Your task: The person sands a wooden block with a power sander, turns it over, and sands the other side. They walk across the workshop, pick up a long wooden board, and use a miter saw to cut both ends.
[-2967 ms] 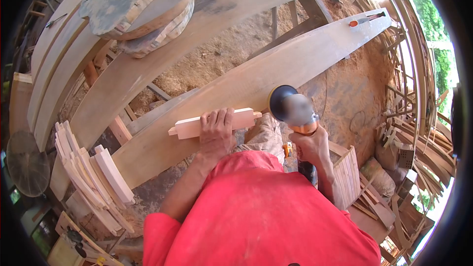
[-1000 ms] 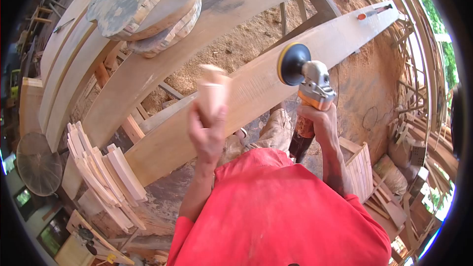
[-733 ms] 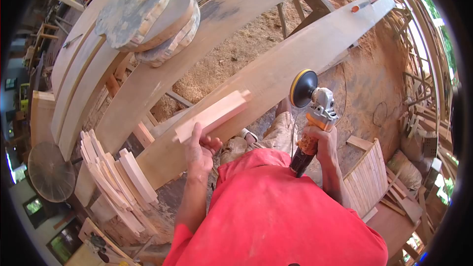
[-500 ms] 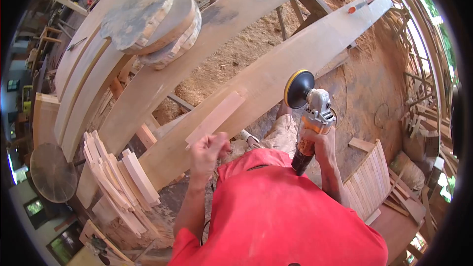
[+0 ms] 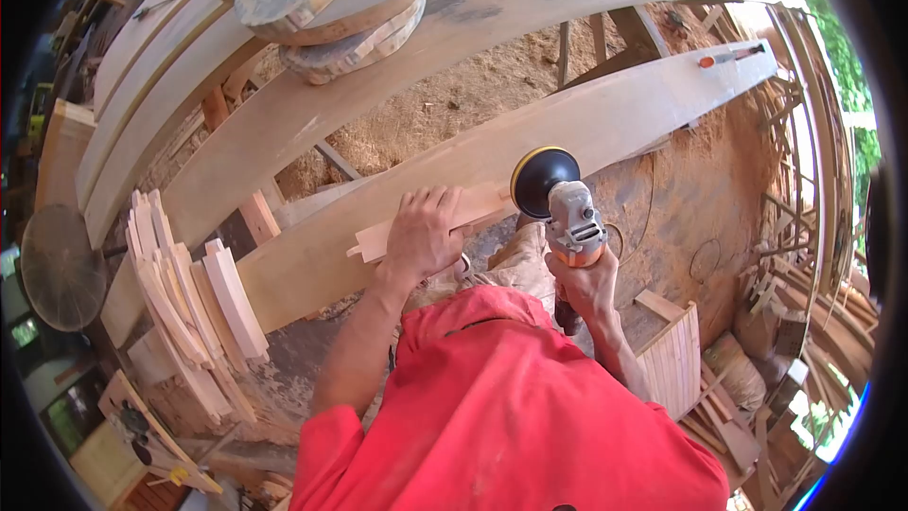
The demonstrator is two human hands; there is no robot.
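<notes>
My left hand (image 5: 425, 232) lies over a short pale wooden piece (image 5: 376, 240), its fingers wrapped across the top. That piece rests along the near edge of a long curved plank (image 5: 624, 112). My right hand (image 5: 584, 282) grips the body of an orange and grey power sander (image 5: 575, 220). The sander's round black pad with a yellow rim (image 5: 541, 182) is beside the right end of the wooden piece; whether they touch I cannot tell.
Several narrow slats (image 5: 194, 293) are stacked at the left. Thick round slabs (image 5: 312, 0) sit on another curved plank (image 5: 530, 2). An orange-handled tool (image 5: 724, 59) lies at the plank's far end. A slatted wooden panel (image 5: 672, 364) stands at the lower right.
My left hand has come down onto the wooden piece and taken hold of it. The sander has moved left, its pad now near the piece's end. The view has shifted.
</notes>
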